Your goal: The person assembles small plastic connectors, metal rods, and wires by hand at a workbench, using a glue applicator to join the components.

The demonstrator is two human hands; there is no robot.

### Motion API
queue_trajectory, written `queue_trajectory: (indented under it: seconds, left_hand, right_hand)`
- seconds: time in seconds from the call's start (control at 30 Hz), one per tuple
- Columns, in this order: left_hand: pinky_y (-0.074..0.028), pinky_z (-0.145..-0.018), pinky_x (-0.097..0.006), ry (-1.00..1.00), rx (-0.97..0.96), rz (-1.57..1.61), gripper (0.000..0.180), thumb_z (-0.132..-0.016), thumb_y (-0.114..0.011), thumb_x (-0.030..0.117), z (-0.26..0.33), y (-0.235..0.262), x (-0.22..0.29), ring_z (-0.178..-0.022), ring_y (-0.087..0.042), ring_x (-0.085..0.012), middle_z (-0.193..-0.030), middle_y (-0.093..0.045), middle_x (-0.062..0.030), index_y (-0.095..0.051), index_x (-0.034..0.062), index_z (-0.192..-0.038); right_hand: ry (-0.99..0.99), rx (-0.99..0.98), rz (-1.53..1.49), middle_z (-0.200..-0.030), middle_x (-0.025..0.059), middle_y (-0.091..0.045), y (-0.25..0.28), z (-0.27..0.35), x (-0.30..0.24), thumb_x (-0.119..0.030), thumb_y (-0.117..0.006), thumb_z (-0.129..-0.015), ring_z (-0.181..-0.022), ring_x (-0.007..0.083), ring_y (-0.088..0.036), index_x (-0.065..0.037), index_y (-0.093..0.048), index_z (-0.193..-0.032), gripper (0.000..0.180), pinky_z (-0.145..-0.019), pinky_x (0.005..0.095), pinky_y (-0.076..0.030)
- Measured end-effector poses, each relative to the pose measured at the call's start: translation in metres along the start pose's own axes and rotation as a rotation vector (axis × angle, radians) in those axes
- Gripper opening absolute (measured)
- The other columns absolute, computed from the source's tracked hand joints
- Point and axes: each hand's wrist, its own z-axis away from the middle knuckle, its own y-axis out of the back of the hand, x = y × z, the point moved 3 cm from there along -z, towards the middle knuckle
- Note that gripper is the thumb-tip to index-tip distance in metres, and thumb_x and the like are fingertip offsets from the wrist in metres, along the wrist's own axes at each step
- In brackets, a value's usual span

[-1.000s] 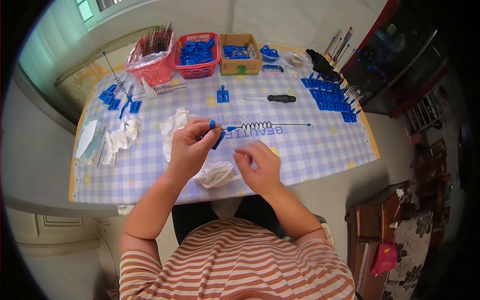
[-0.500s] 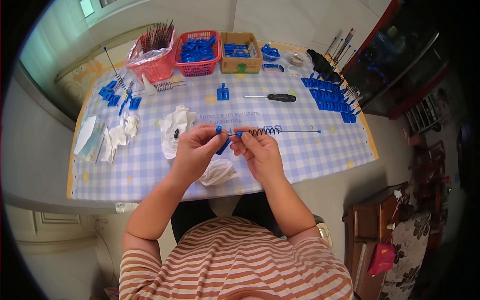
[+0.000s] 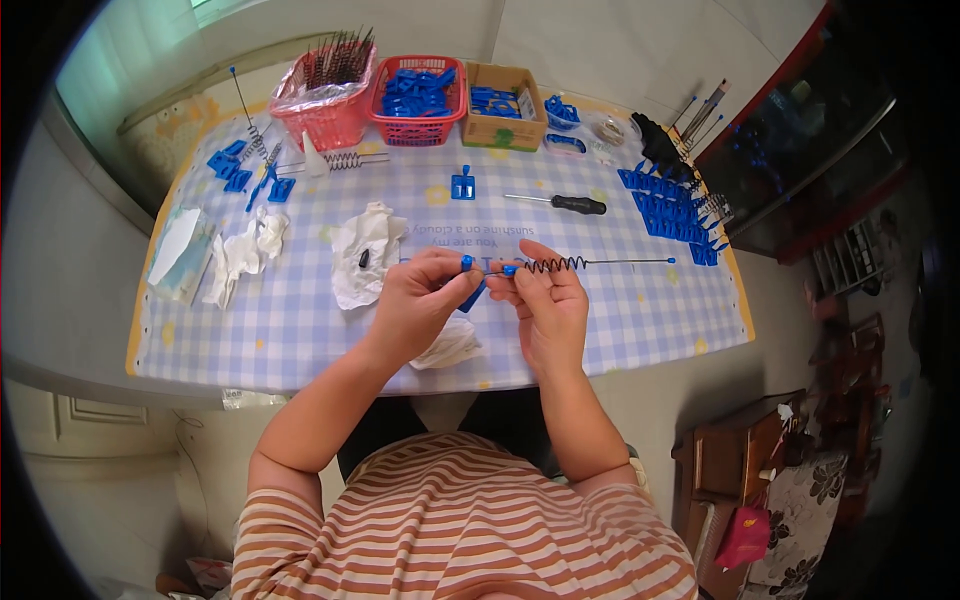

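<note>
Above the near middle of the table, my left hand (image 3: 425,300) is closed, pinching a blue plastic piece (image 3: 472,296) whose small blue end shows above the fingertips. My right hand (image 3: 553,315) holds a thin dark rod with a black coiled spring (image 3: 556,265) between thumb and fingers. A blue collar (image 3: 509,270) sits on the rod at the right thumb, and a small blue tip caps its far right end. The rod's left end reaches the left fingertips; the exact joint there is hidden. Below the hands lies a crumpled tissue (image 3: 448,345).
At the back stand a pink basket (image 3: 325,125) of dark spring rods, a red basket (image 3: 418,132) and a cardboard box (image 3: 505,133) of blue parts. A screwdriver (image 3: 575,204) lies beyond the hands. Rows of blue pieces (image 3: 668,212) sit right; tissues (image 3: 240,250) lie left.
The whole view has shifted, so the table's things appear farther right. My right fingers have lifted and spread somewhat around the spring rod; both hands keep their holds.
</note>
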Motion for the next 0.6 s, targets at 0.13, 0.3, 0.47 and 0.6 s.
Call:
queue_trajectory:
  seconds: [0.13, 0.3, 0.47, 0.6]
  left_hand:
    - [-0.046, -0.066, -0.022, -0.004, -0.027, -0.038, 0.015, -0.087, -0.068, 0.009, 0.001, 0.001, 0.003, -0.079, -0.057, -0.0083, -0.095, -0.063, -0.0055, -0.070, -0.0033, -0.095]
    - [-0.049, -0.072, -0.023, -0.049, -0.049, -0.065, 0.014, -0.088, -0.067, 0.006, -0.001, 0.004, 0.005, -0.085, -0.059, -0.0094, -0.099, -0.063, -0.0068, -0.070, -0.0027, -0.099]
    - [-0.050, -0.075, -0.022, -0.062, -0.100, -0.104, 0.015, -0.089, -0.065, 0.004, -0.006, 0.010, 0.013, -0.088, -0.060, -0.0095, -0.103, -0.063, -0.0066, -0.070, -0.0022, -0.102]
    - [-0.050, -0.073, -0.022, -0.068, -0.102, -0.095, 0.016, -0.089, -0.066, 0.004, -0.011, 0.015, 0.006, -0.085, -0.060, -0.0087, -0.103, -0.061, -0.0060, -0.069, -0.0022, -0.103]
  right_hand:
    - [0.078, -0.064, 0.124, -0.102, 0.0204, -0.067, 0.003, 0.000, -0.004, -0.007, -0.058, -0.094, -0.087, 0.0232, -0.069, 0.008, -0.054, -0.115, 0.026, -0.081, 0.0334, -0.056]
    - [0.096, -0.097, 0.261, -0.101, 0.0193, -0.068, 0.007, -0.008, -0.019, -0.010, -0.057, -0.095, -0.086, 0.0214, -0.069, 0.008, -0.056, -0.112, 0.025, -0.082, 0.0329, -0.054]
    - [0.149, -0.263, 0.406, -0.099, 0.0171, -0.068, -0.009, -0.025, -0.050, -0.006, -0.057, -0.094, -0.086, 0.0188, -0.068, 0.008, -0.058, -0.108, 0.020, -0.080, 0.0304, -0.054]
    - [0.172, -0.360, 0.508, -0.097, 0.0147, -0.068, -0.028, -0.044, -0.057, -0.008, -0.058, -0.094, -0.085, 0.0174, -0.067, 0.005, -0.059, -0.108, 0.019, -0.077, 0.0296, -0.054]
